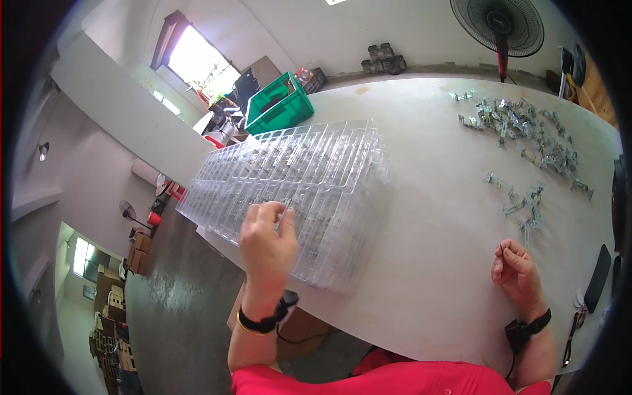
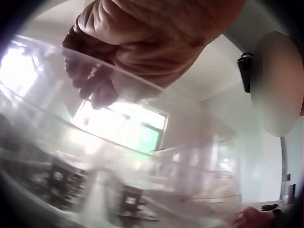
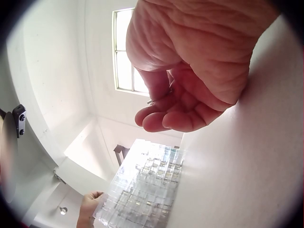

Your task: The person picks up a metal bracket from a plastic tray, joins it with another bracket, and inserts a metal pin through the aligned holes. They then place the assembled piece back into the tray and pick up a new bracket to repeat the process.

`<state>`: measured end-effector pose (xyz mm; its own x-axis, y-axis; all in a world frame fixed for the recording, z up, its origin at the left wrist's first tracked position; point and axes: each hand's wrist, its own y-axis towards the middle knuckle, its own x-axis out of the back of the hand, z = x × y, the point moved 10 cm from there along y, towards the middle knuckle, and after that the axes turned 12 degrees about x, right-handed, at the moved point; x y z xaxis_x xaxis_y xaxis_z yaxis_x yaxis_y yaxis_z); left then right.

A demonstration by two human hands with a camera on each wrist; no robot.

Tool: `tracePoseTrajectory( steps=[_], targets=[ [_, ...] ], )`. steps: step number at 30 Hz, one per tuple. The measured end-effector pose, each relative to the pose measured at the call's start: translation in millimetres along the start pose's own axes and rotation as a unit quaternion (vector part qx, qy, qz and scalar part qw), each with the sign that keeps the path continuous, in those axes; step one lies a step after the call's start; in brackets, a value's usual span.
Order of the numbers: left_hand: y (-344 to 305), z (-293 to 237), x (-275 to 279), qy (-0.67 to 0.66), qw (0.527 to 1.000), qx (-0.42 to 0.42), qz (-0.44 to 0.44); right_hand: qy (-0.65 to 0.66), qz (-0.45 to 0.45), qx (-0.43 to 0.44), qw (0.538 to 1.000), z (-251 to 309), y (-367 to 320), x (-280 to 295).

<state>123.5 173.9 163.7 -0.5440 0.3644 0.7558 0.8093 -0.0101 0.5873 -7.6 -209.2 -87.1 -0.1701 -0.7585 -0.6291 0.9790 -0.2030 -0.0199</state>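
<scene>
My left hand (image 1: 268,243) is over the near side of a stack of clear plastic compartment trays (image 1: 359,247), its thumb and fingers pinching a small metal part (image 1: 288,202). Seen through clear plastic in the left wrist view, the fingers of that left hand (image 2: 137,42) curl down, and the part is hidden. Small metal parts fill many compartments. My right hand (image 1: 519,270) rests at the table's near right, fingers curled. In the right wrist view, a thin silvery metal piece (image 3: 151,101) pokes out between its thumb and fingers; most of it is hidden.
Loose metal parts (image 1: 526,131) lie heaped at the table's far right, with a smaller group (image 1: 530,204) nearer my right hand. A green crate (image 1: 280,105) stands beyond the trays. A black phone-like slab (image 1: 598,278) and glasses (image 1: 574,326) lie at the right edge of the table (image 1: 428,263).
</scene>
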Motion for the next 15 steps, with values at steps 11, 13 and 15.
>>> tracePoseTrajectory(
  steps=[11,13,15],
  targets=[
    [-155,-252,9,-0.632,0.462,-0.223,0.58,-0.004,-0.004,0.011,1.0,0,1,3],
    [-146,-273,16,-0.689,0.41,-0.215,0.558,-0.01,0.0,0.007,1.0,1,1,2],
    [-144,-288,16,-0.74,0.356,-0.203,0.534,-0.003,0.0,0.003,1.0,1,0,2]
  ],
)
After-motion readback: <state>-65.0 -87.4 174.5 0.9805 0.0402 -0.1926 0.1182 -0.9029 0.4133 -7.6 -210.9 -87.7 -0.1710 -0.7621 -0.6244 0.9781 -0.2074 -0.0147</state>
